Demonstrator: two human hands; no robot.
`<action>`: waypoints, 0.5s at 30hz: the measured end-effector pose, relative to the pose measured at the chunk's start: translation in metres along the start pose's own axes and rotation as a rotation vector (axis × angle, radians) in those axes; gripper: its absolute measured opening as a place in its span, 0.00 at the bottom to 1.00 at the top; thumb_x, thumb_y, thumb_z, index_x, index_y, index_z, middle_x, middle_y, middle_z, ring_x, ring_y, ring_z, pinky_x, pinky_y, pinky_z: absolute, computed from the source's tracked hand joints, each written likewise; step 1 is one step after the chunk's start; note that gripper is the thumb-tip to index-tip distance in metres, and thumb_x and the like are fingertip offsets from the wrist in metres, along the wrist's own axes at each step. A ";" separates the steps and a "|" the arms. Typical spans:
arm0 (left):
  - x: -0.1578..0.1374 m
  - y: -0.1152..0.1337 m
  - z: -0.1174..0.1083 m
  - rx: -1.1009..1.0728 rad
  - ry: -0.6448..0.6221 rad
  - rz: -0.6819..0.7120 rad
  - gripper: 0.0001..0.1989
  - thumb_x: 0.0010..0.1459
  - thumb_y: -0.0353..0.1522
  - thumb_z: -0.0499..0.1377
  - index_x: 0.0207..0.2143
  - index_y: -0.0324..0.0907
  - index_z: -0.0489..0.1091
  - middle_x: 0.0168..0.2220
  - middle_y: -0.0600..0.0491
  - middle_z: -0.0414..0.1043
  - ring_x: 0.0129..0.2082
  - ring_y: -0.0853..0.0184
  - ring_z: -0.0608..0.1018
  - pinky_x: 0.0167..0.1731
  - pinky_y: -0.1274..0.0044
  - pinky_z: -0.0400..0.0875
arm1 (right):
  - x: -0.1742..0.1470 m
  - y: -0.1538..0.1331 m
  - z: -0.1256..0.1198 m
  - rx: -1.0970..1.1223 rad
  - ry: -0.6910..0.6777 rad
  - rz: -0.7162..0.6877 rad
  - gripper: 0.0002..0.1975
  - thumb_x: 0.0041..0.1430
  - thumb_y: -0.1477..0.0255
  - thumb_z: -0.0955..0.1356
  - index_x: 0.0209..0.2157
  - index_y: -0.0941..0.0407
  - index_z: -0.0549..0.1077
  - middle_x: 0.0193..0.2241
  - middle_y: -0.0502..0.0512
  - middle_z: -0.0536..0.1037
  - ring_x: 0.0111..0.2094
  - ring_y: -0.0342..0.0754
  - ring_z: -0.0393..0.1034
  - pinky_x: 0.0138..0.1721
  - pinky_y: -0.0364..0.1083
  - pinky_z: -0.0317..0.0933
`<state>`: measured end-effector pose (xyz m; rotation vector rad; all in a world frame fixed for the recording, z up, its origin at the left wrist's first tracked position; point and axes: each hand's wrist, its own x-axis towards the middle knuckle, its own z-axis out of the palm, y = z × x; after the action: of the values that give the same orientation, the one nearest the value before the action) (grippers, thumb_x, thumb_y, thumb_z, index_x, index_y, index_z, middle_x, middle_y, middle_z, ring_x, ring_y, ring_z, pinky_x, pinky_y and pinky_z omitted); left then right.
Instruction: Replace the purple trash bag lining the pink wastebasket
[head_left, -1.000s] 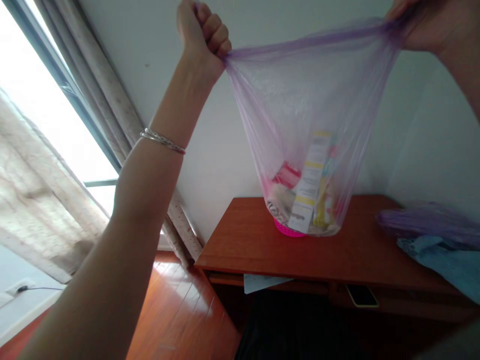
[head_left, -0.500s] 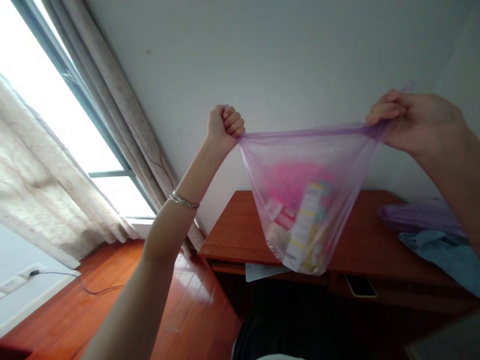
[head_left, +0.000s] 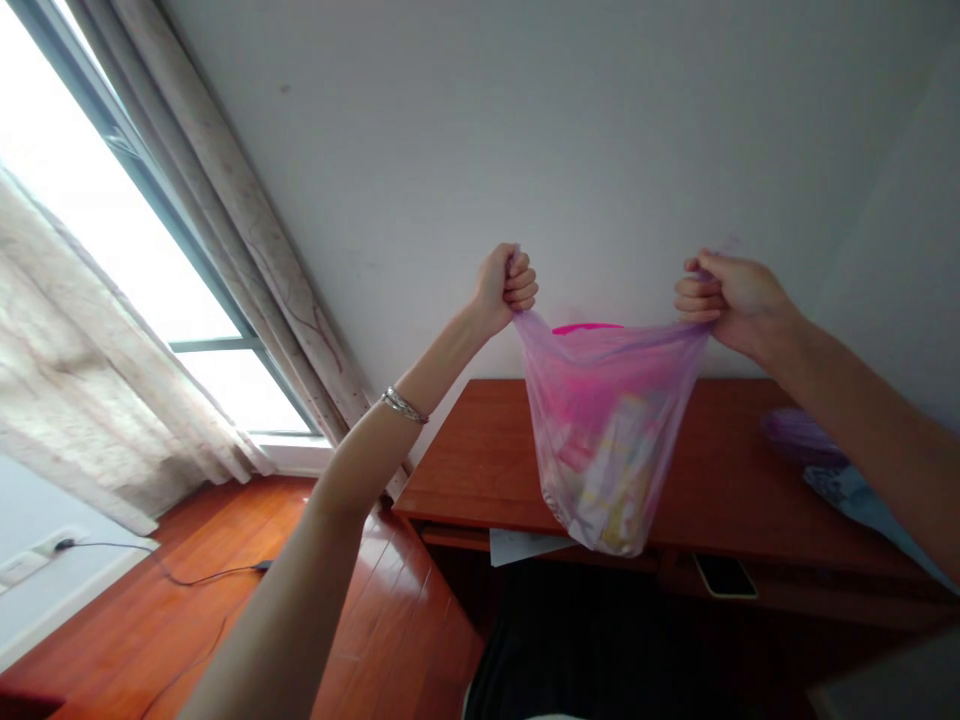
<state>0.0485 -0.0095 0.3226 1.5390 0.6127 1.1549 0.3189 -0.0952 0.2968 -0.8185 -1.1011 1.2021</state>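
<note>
Purple translucent plastic bag hangs lengthwise down, below and between my left hand and right hand, fingers of both clamped round its gathered top corners, neither nearer.

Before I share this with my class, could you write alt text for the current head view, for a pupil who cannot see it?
A left hand and right hand grip a filled, see-through purple bag by its top, at a brown desk. A phone lies at the desk's front; a curtain hangs by a window on the left.
</note>
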 end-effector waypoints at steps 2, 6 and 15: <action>0.007 -0.012 0.011 0.048 -0.071 -0.022 0.28 0.59 0.49 0.53 0.15 0.45 0.47 0.11 0.62 0.37 0.10 0.77 0.47 0.13 0.80 0.41 | 0.007 0.010 0.004 0.014 0.005 0.086 0.06 0.63 0.75 0.59 0.30 0.55 0.58 0.18 0.43 0.45 0.17 0.35 0.37 0.19 0.39 0.30; 0.018 -0.034 0.034 0.160 -0.233 -0.035 0.29 0.59 0.52 0.52 0.15 0.45 0.49 0.11 0.61 0.39 0.11 0.76 0.48 0.15 0.78 0.44 | 0.018 0.029 0.008 0.013 0.017 0.223 0.16 0.46 0.83 0.62 0.38 0.55 0.60 0.19 0.45 0.54 0.18 0.37 0.43 0.18 0.39 0.36; 0.042 -0.051 0.074 0.459 -0.400 0.133 0.28 0.65 0.50 0.48 0.18 0.43 0.57 0.14 0.60 0.48 0.14 0.76 0.55 0.20 0.76 0.51 | 0.033 0.054 0.019 -0.229 -0.209 0.279 0.11 0.38 0.85 0.62 0.23 0.56 0.57 0.16 0.47 0.56 0.19 0.37 0.48 0.20 0.40 0.44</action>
<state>0.1410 0.0089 0.2924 2.1620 0.5284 0.7931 0.2844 -0.0528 0.2593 -1.0665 -1.3450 1.4352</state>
